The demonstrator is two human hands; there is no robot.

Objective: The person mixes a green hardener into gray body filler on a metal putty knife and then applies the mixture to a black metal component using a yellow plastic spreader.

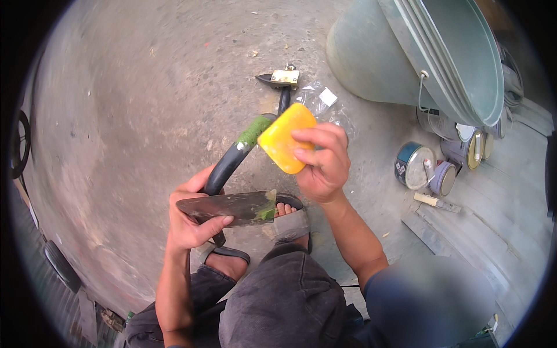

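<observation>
My right hand point(325, 162) pinches a yellow plastic spreader point(284, 136) between thumb and fingers. The spreader's left edge overlaps a band of green putty point(252, 132) on a curved black tube point(229, 165); I cannot tell whether they touch. My left hand point(191, 220) is closed on a flat metal plate point(226, 207), its thumb on the near edge. Green putty is smeared on the plate's right end. The tube passes behind the plate by the left fingers, which may be gripping it too. At the tube's far end is a black pointed part with a pale bracket point(285, 76).
Clear plastic wrapping point(316, 100) lies on the concrete floor beyond the spreader. A large grey-green bucket point(371, 52) lies tilted at the upper right. Paint cans point(413, 165) and a paintbrush point(436, 202) are at the right. My sandalled feet point(290, 223) are below the plate.
</observation>
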